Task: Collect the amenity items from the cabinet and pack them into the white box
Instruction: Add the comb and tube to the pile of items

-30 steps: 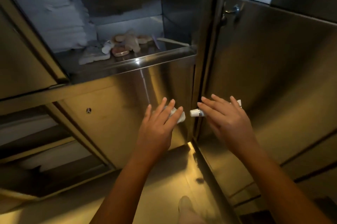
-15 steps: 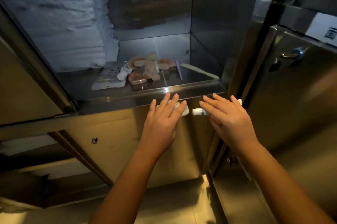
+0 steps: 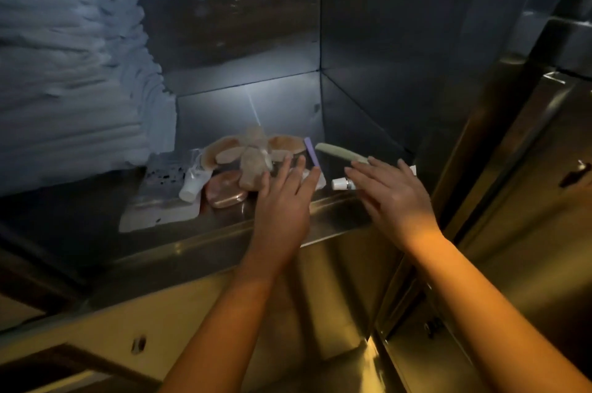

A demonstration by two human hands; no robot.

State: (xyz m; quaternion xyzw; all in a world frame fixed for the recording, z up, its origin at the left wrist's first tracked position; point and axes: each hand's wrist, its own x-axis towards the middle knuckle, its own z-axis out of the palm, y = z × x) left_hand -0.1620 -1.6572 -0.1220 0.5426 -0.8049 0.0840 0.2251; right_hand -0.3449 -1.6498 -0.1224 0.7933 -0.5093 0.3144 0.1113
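Both hands have risen since a second ago, from in front of the steel panel below the opening to the front lip of the cabinet (image 3: 368, 40) shelf (image 3: 224, 232), and the view has closed in on the compartment.

The left hand (image 3: 282, 200) reaches over the near edge of the shelf with fingers nearly straight and spread narrow. It holds a white packet (image 3: 321, 183) under them, only a corner showing past the fingertips; the thumb is hidden. The right hand (image 3: 392, 197), just to the right, carries a white tube (image 3: 340, 183) beneath its flat fingers. The tube's capped end points left toward the other hand and its crimped tail shows past the little finger. How the thumb grips it cannot be seen.

The remaining amenity items lie in a loose heap on the shelf, just beyond the left hand's fingertips. A clear-wrapped bundle (image 3: 254, 162) lies on top of tan pouches (image 3: 221, 152). A copper-coloured soap (image 3: 226, 194) sits at the near side, with a small capped bottle (image 3: 192, 185) touching it on the left. That bottle rests on a flat clear sachet (image 3: 160, 213) lying nearest the shelf edge. To the right of the heap a purple stick (image 3: 310, 152) lies tilted, and a pale green comb (image 3: 339, 152) lies beside it, its right end passing behind the right hand's fingers.

A tall stack of folded white linens (image 3: 64, 72) fills the left of the compartment. A steel door (image 3: 528, 200) stands at the far right.
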